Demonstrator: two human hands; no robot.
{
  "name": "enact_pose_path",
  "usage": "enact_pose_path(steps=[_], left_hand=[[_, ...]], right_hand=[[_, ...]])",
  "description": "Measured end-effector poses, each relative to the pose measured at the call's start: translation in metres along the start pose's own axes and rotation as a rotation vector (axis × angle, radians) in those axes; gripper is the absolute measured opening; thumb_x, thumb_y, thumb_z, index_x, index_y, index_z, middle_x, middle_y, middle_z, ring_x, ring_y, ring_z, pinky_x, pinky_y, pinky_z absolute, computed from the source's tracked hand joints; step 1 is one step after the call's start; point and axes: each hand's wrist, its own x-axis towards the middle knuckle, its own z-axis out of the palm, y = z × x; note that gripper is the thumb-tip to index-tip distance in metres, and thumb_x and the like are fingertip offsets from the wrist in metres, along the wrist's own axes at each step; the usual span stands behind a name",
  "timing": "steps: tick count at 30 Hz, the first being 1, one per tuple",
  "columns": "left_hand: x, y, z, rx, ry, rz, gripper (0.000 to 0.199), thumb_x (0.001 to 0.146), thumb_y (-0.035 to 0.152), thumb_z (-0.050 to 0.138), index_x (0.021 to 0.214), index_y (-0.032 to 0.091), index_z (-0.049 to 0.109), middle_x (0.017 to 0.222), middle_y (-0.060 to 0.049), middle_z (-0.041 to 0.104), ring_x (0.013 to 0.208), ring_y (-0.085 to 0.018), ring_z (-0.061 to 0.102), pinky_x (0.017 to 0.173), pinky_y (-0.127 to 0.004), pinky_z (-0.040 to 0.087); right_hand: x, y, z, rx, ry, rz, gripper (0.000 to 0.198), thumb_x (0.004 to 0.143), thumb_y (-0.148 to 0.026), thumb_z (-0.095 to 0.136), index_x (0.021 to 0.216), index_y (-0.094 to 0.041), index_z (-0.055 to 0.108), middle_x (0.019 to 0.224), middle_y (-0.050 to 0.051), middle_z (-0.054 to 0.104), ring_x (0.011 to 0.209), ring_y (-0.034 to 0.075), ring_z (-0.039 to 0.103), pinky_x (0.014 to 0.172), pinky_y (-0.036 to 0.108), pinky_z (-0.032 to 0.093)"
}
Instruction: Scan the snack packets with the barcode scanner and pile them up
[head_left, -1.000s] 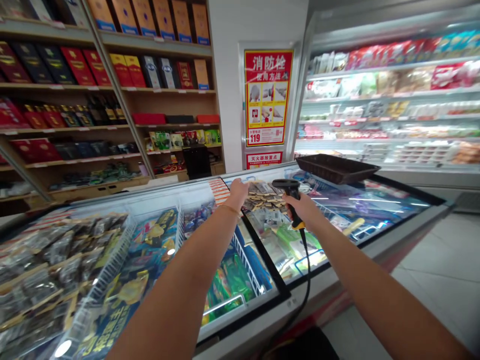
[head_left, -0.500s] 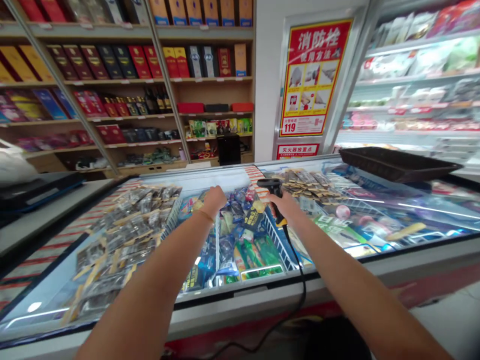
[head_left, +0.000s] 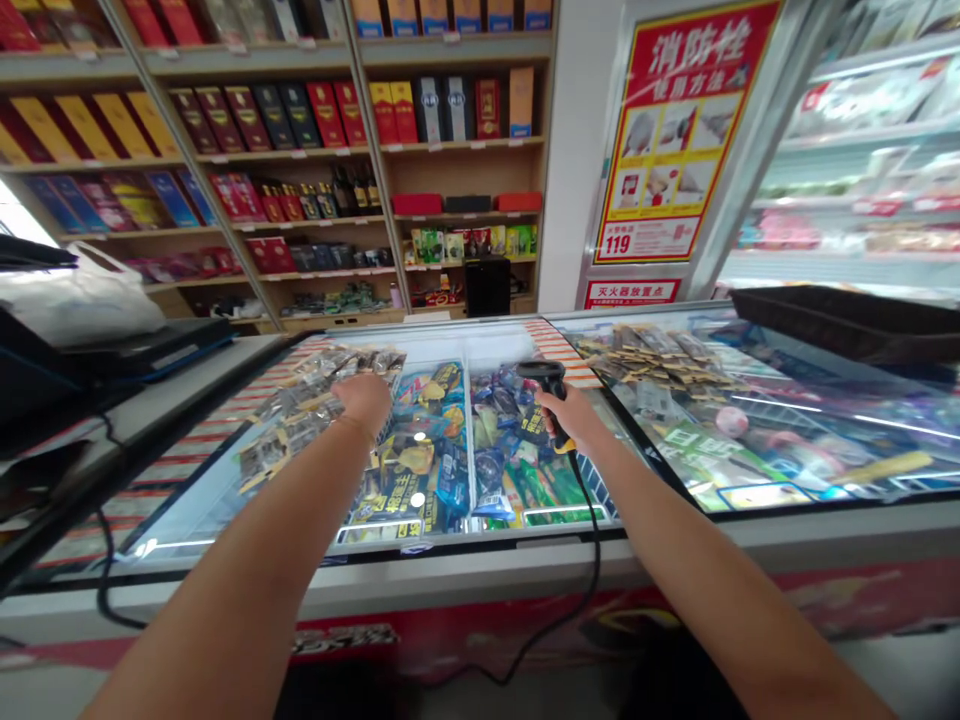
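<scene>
My right hand grips a black and yellow handheld barcode scanner over the glass top of a chest freezer; its black cord hangs down the front. My left hand is over a spread of clear-wrapped packets with tan strips on the left part of the glass. Most of its fingers are hidden behind the hand, so I cannot tell whether they pinch a packet. Under the glass, between my hands, lie colourful frozen-treat bags in white wire baskets.
More tan-edged packets lie on the right part of the freezer top. A dark tray rests at the far right. To the left is a counter with a white plastic bag. Shelves of boxes and a red fire-hydrant poster stand behind.
My left hand has moved left, from above the middle baskets to the left spread of packets. My right hand still holds the scanner. The camera view has turned slightly left.
</scene>
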Motion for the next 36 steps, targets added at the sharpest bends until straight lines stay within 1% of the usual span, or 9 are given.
enact_pose_path(steps=[5,9,13,16,20,24,28,32,36], left_hand=[[-0.003,0.007,-0.007,0.026,-0.018,0.038,0.027,0.086,0.020,0.062,0.105,0.011,0.078,0.115,-0.032,0.073,0.115,-0.045,0.069,0.094,-0.058,0.046],[-0.009,0.025,-0.023,-0.029,0.038,0.118,0.026,0.086,0.016,0.062,0.106,0.009,0.076,0.113,-0.031,0.073,0.114,-0.045,0.069,0.094,-0.056,0.048],[-0.025,0.061,-0.032,-0.095,0.071,0.269,0.034,0.088,0.015,0.059,0.121,0.010,0.070,0.119,-0.027,0.071,0.114,-0.039,0.070,0.095,-0.047,0.051],[-0.042,0.094,-0.027,-0.146,0.041,0.371,0.033,0.093,0.017,0.053,0.122,0.013,0.067,0.122,-0.024,0.070,0.113,-0.035,0.070,0.092,-0.040,0.053],[-0.060,0.123,-0.014,-0.235,0.027,0.459,0.037,0.099,0.034,0.051,0.131,0.019,0.061,0.128,-0.017,0.067,0.115,-0.030,0.068,0.093,-0.037,0.052],[-0.062,0.122,0.003,-0.346,0.135,0.293,0.049,0.097,0.044,0.053,0.135,0.013,0.059,0.135,-0.025,0.062,0.127,-0.038,0.060,0.102,-0.047,0.048],[-0.058,0.108,0.019,-0.385,0.033,0.073,0.060,0.095,0.060,0.052,0.128,0.012,0.065,0.141,-0.032,0.057,0.135,-0.050,0.050,0.104,-0.067,0.040],[-0.061,0.102,0.026,-0.408,-0.007,0.138,0.058,0.096,0.063,0.050,0.120,0.014,0.069,0.137,-0.030,0.061,0.135,-0.047,0.051,0.107,-0.066,0.039],[-0.058,0.101,0.030,-0.493,0.029,0.230,0.047,0.089,0.061,0.065,0.108,0.018,0.068,0.128,-0.025,0.067,0.133,-0.043,0.055,0.107,-0.055,0.043]], right_hand=[[-0.001,0.000,-0.008,-0.003,0.017,0.013,0.027,0.078,-0.032,0.076,0.085,-0.022,0.052,0.053,-0.009,0.053,0.038,0.010,0.048,0.037,0.022,0.038],[-0.005,-0.002,-0.003,-0.009,-0.010,0.004,0.024,0.079,-0.030,0.073,0.084,-0.023,0.051,0.052,-0.009,0.051,0.038,0.010,0.048,0.037,0.021,0.037],[-0.005,-0.001,-0.003,-0.005,-0.012,-0.007,0.024,0.079,-0.029,0.074,0.086,-0.022,0.052,0.052,-0.008,0.051,0.037,0.010,0.047,0.037,0.021,0.037],[-0.004,-0.001,-0.006,0.012,0.000,-0.001,0.025,0.079,-0.030,0.075,0.087,-0.022,0.053,0.053,-0.008,0.052,0.038,0.009,0.048,0.037,0.022,0.038],[-0.001,0.000,-0.008,0.029,0.009,0.015,0.021,0.081,-0.028,0.072,0.086,-0.022,0.053,0.053,-0.008,0.053,0.038,0.010,0.047,0.036,0.022,0.038],[0.003,0.003,-0.009,0.023,0.024,0.024,0.024,0.079,-0.031,0.075,0.084,-0.022,0.053,0.054,-0.008,0.053,0.039,0.010,0.047,0.037,0.022,0.037],[0.007,0.007,-0.009,0.010,0.007,0.022,0.023,0.080,-0.031,0.074,0.084,-0.022,0.053,0.053,-0.007,0.053,0.039,0.010,0.047,0.037,0.022,0.038],[0.007,0.007,-0.008,0.001,-0.004,0.016,0.022,0.079,-0.030,0.073,0.086,-0.022,0.054,0.053,-0.008,0.052,0.038,0.010,0.047,0.037,0.023,0.037],[0.004,0.003,-0.007,-0.003,-0.022,0.021,0.025,0.077,-0.032,0.075,0.086,-0.021,0.055,0.054,-0.008,0.052,0.039,0.010,0.047,0.037,0.022,0.037]])
